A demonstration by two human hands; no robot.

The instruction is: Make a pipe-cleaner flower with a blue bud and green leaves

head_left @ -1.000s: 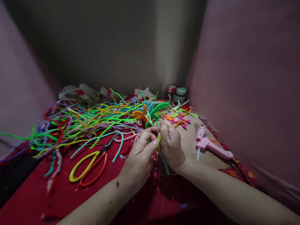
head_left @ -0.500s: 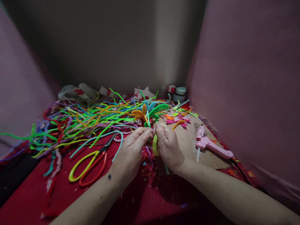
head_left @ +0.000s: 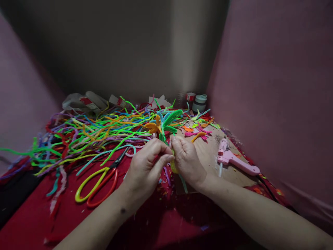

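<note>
A pipe-cleaner flower (head_left: 166, 124) with orange, blue and green petals stands above my fingertips. My right hand (head_left: 188, 160) is closed around the lower end of its stem. Partly hidden under that hand is a yellow-green strip or roll (head_left: 173, 166), possibly tape. My left hand (head_left: 147, 165) pinches thumb and forefinger together right beside the right fingers, below the petals; whatever lies between them is too small to make out.
Scissors (head_left: 96, 189) with yellow and red handles lie left on the red cloth (head_left: 145, 225). Behind spreads a heap of colourful pipe cleaners (head_left: 104, 128). A pink glue gun (head_left: 234, 160) rests on cardboard (head_left: 208, 152) at right. A lidded jar (head_left: 200, 103) stands at the back.
My left hand has turned, its fingers arching more and its pinch moving slightly right and down toward my right hand. The flower has tilted a little, with the green petals more upright.
</note>
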